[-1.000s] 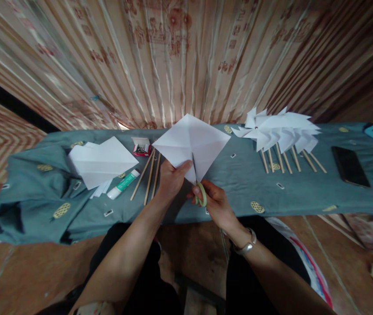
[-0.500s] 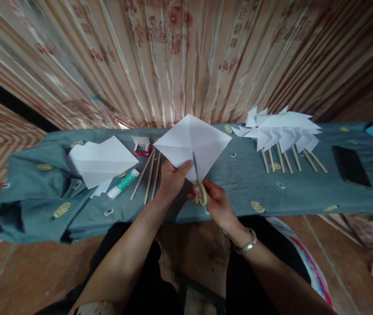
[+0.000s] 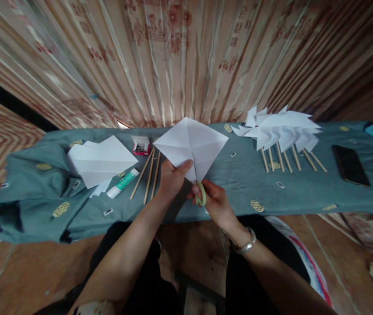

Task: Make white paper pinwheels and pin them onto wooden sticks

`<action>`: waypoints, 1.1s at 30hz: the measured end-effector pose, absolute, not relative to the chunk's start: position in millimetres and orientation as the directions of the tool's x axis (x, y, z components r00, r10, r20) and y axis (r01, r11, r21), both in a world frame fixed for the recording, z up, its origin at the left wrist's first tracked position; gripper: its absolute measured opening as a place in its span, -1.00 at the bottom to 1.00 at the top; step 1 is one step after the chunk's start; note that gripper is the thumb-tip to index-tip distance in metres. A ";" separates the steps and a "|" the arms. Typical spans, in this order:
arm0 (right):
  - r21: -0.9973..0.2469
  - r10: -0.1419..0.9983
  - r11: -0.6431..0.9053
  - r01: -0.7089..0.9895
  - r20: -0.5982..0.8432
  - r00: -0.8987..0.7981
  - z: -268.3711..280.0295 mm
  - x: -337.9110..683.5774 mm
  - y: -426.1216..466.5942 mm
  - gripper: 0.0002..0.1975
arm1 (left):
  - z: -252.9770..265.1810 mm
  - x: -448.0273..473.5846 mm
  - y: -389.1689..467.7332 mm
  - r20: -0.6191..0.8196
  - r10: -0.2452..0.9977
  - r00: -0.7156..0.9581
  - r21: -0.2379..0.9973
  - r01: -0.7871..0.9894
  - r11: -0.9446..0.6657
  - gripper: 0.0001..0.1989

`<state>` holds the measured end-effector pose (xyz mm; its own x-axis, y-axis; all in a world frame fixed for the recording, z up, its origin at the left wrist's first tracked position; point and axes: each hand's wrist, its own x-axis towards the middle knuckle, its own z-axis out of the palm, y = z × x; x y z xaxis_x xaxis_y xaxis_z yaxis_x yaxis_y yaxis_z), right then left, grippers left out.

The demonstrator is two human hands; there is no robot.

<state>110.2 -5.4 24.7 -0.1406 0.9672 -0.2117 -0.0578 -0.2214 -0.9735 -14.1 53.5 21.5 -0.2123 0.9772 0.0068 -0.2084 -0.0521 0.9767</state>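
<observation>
**Bare forearms, one silver band**

Both forearms are bare, with no sleeves. A silver metal bracelet (image 3: 246,246) circles the right wrist. Below the bracelet, dark black clothing (image 3: 147,280) covers the lap and legs. Neither the left hand (image 3: 172,178) nor the right hand (image 3: 215,202) is gloved.

No text can be read on anything I see. The green-and-white glue tube (image 3: 123,183), lying just left of the wooden sticks (image 3: 149,175), carries print too small to make out. The patterned curtain (image 3: 160,48) behind those sticks bears red character-like motifs, but they are blurred beyond reading.
</observation>
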 end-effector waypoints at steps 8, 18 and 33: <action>-0.969 0.934 -0.245 -0.006 -0.235 -0.270 18.6 118.7 -11.5 -0.50 | 21.9 -25.6 61.3 0.056 0.961 -0.272 0.981 -0.166 -0.104 -0.78; -0.941 0.903 -0.337 -0.035 -0.312 -0.296 5.9 157.8 -9.4 -0.51 | 24.8 -54.6 73.1 0.095 0.914 -0.394 0.990 -0.054 -0.126 -0.73; -0.964 0.968 -0.188 -0.190 -0.215 0.128 23.5 195.6 42.8 -0.52 | 24.3 -41.4 51.8 0.073 0.983 0.168 0.982 0.158 -0.100 -0.58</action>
